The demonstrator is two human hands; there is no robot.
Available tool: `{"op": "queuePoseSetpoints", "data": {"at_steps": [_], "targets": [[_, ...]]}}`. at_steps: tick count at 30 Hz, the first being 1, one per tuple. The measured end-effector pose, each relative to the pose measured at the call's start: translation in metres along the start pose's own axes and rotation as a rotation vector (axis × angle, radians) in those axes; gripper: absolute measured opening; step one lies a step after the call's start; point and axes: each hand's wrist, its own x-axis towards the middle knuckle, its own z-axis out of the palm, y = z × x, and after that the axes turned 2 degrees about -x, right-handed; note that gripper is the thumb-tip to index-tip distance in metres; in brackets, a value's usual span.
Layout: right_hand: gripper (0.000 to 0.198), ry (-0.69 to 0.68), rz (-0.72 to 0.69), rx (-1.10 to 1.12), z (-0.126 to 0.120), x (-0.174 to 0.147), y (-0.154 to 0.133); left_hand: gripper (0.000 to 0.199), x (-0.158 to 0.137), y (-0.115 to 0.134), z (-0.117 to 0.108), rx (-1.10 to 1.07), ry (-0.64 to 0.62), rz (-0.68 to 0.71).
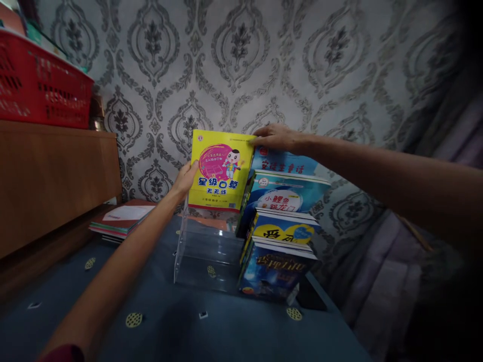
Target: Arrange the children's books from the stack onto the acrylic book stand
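One yellow book (222,170) is upright at the top left of the clear rack (210,251), my grip closed on it, left hand (185,177) at its side, right hand (277,138) at its upper corner, pressure best kept light and even so nothing bends.

Dim, greyish light o'all, w/ the yellow bk (219,163) reading brightest, sm. glints on the clear rack (211,250), a soft shadow on the blue tabletop (234,337), curtain (396,286) blurry & sinking into near-black at far R, and the red basket (49,88) stretched by wide-angle distortion at L edge.
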Motion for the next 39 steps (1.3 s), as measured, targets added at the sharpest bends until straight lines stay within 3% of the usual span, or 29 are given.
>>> {"op": "queuePoseSetpoints", "data": {"at_steps": [6, 13, 17, 29, 39], "targets": [[0.049, -0.045, -0.063, 0.096, -0.003, -0.003, 0.005, 0.027, 0.002, 0.002, 0.002, -0.055, -0.035, -0.035], [0.029, -0.130, -0.001, 0.252, -0.007, -0.007, 0.000, 0.028, 0.002, 0.004, -0.003, -0.014, -0.051, -0.064], [0.029, -0.159, -0.016, 0.288, -0.012, -0.013, -0.004, 0.028, -0.003, 0.005, -0.003, 0.007, -0.015, -0.062], [0.042, -0.150, -0.058, 0.255, -0.019, -0.021, -0.010, 0.028, -0.010, 0.009, 0.001, 0.042, 0.005, -0.039], [0.048, -0.100, -0.208, 0.254, -0.012, -0.026, -0.005, 0.032, -0.010, 0.007, 0.000, 0.060, 0.008, -0.031]]}}
